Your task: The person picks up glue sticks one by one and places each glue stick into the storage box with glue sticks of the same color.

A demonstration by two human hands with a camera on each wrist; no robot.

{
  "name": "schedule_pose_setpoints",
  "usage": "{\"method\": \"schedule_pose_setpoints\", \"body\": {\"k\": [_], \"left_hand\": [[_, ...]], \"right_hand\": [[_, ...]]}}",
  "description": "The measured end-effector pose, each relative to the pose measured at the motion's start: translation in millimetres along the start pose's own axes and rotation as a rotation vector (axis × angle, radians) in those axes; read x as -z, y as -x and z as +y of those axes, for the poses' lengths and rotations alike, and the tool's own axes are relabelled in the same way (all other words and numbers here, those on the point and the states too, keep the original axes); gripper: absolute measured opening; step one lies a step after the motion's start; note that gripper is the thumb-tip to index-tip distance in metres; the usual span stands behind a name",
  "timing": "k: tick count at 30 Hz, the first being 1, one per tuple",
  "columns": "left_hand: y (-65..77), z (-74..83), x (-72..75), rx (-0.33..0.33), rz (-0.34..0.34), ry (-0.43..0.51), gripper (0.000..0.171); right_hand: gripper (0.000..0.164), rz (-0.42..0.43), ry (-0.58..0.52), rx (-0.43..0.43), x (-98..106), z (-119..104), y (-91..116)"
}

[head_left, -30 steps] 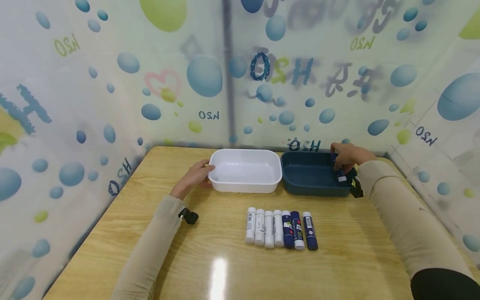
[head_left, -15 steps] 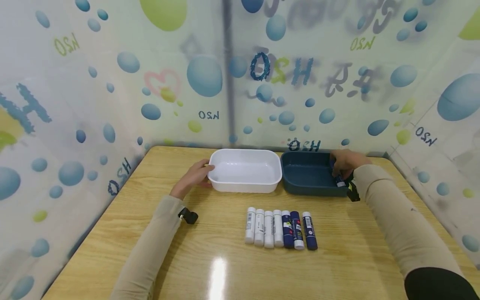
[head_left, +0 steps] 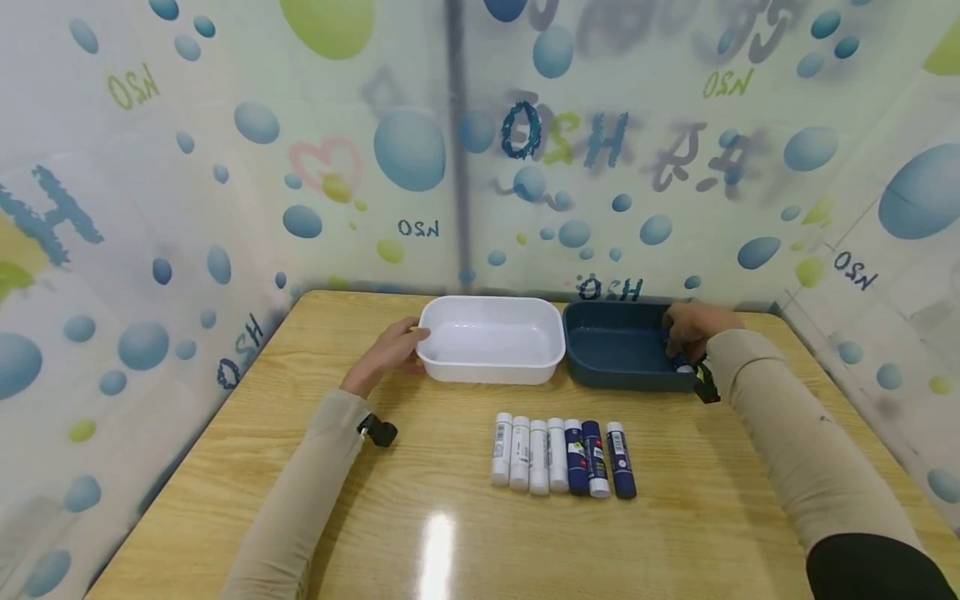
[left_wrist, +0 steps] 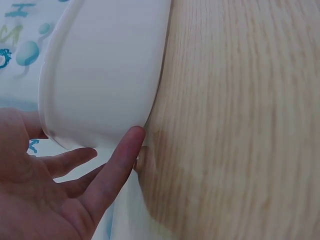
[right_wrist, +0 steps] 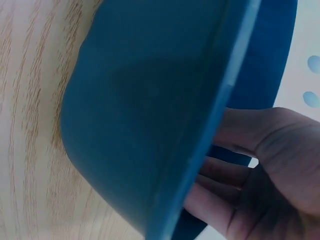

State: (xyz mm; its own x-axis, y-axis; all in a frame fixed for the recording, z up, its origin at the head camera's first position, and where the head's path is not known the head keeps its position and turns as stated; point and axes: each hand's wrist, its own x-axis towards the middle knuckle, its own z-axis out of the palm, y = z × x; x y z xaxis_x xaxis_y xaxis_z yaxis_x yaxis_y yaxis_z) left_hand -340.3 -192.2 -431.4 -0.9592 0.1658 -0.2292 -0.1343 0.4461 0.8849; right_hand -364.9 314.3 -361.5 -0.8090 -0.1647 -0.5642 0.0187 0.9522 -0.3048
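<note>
Apparently, the step in hand in the head view is setting down a blue glue stick (head_left: 682, 364): the right hand (head_left: 697, 327) pinches it inside the dark tray (head_left: 626, 382), above the row of sticks (head_left: 557, 457) on the counter (head_left: 390, 517). The left wrist view shows the left hand (left_wrist: 60, 187), fingers mostly straight, touching the white tray (left_wrist: 107, 75). The right wrist view hides the stick (tray wall in the way); next probably calls for loosening that grip.
</note>
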Motion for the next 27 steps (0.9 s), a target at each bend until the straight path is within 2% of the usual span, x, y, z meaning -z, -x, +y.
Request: {"method": "schedule_pose_setpoints", "body": {"k": [10,18,27], "left_hand": [[0.0,0.8,0.8,0.001,-0.015,0.004,0.058],[2.2,0.1,0.3,0.002,-0.015,0.004,0.058],[0.8,-0.8,1.9,0.004,-0.017,0.017,0.057]], "right_hand": [[0.075,-0.049,-0.007,-0.016,-2.1,-0.5,0.1],[0.081,-0.089,0.045,-0.005,-3.8,-0.7,-4.2],[0.085,-0.09,0.0,-0.038,-8.0,-1.4,-2.0]]}}
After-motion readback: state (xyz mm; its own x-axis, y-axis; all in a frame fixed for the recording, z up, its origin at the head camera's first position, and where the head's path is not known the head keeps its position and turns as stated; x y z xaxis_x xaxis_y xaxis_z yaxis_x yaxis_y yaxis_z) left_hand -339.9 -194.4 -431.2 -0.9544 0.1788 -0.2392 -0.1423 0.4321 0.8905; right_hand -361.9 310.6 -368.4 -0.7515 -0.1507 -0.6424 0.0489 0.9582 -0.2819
